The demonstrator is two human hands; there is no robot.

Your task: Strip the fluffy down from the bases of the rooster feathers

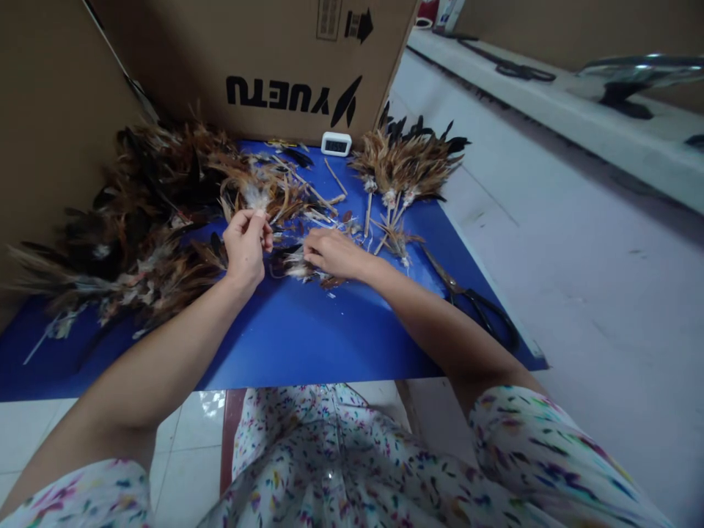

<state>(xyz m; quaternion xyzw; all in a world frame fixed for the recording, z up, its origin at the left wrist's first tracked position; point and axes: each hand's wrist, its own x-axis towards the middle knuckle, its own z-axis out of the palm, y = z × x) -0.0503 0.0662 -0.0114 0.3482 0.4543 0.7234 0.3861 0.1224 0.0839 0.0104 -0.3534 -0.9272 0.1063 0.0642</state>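
Observation:
My left hand [246, 246] is closed in a pinch on the base of a small bunch of feathers [257, 196], brown with pale fluff. My right hand [335, 253] bends down over a small heap of loose feathers [300, 265] on the blue table. Its fingertips touch the heap, and whatever lies between them is hidden. Left of my hands spreads a large pile of brown and black feathers [159, 271]. Thin sticks [313, 189] and scraps lie just beyond my hands.
Feather bundles tied on sticks [407, 165] lie at the back right. Black-handled scissors [467, 293] rest by the right edge of the blue table [308, 337]. A small white digital clock [336, 144] stands against a large cardboard box [264, 44]. A white ledge [550, 95] runs along the right.

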